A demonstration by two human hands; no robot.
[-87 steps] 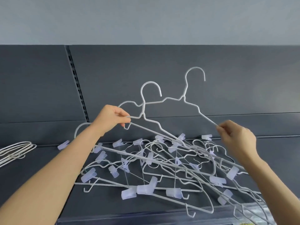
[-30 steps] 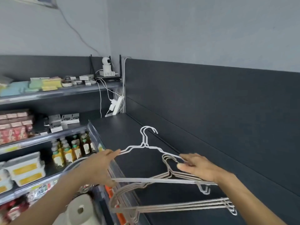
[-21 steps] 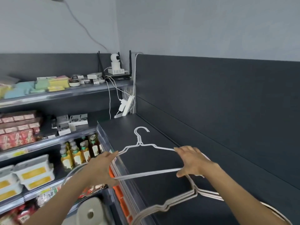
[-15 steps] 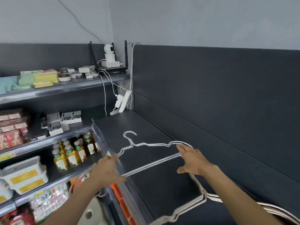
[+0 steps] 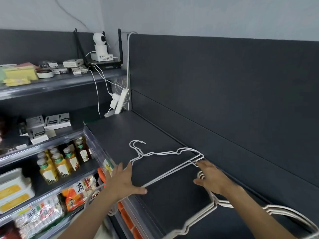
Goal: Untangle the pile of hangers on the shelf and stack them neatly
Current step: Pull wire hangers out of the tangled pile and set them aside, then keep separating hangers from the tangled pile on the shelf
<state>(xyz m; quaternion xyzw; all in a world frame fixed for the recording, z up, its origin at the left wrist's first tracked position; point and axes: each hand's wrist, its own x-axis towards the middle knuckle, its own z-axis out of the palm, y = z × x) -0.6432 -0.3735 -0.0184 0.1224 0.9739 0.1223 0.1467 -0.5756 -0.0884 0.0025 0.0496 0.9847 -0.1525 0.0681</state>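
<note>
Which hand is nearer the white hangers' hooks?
Left. The left hand rests on the shoulder just short of the hooks; the right hand touches the opposite end, farther off.

Two white wire hangers (image 5: 172, 171) flat, aligned on dark shelf (image 5: 120, 135); cream hanger stack (image 5: 201, 216) nearer.

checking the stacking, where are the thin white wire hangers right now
Head view, centre: the thin white wire hangers lie flat on the dark shelf between the left hand and right hand, just beyond the thicker hanger stack.
</note>
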